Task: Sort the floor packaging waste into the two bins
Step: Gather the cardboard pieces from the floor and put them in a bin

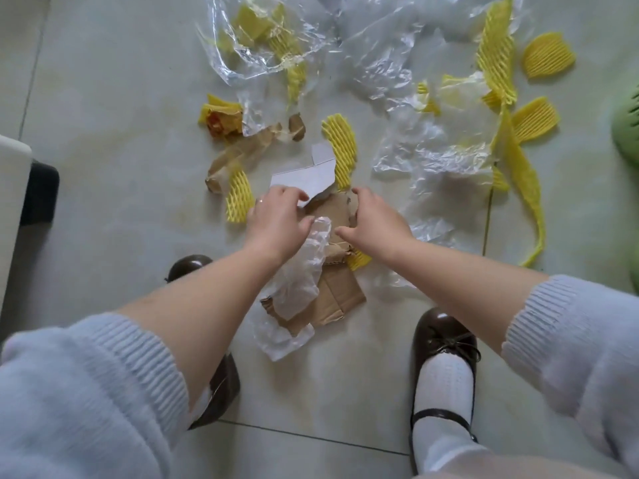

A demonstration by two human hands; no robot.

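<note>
Packaging waste lies scattered on the tiled floor. My left hand pinches the torn edge of a white card piece and holds a crumpled white plastic bag that hangs below it. My right hand reaches over brown cardboard pieces, fingers curved, touching the upper cardboard scrap. Whether it grips that scrap is not clear. Yellow foam nets lie around both hands.
Clear plastic film and more yellow foam nets cover the floor ahead and to the right. Brown tape scraps lie at left. My brown shoes stand near the pile. A green object sits at the right edge, a white-and-black object at the left.
</note>
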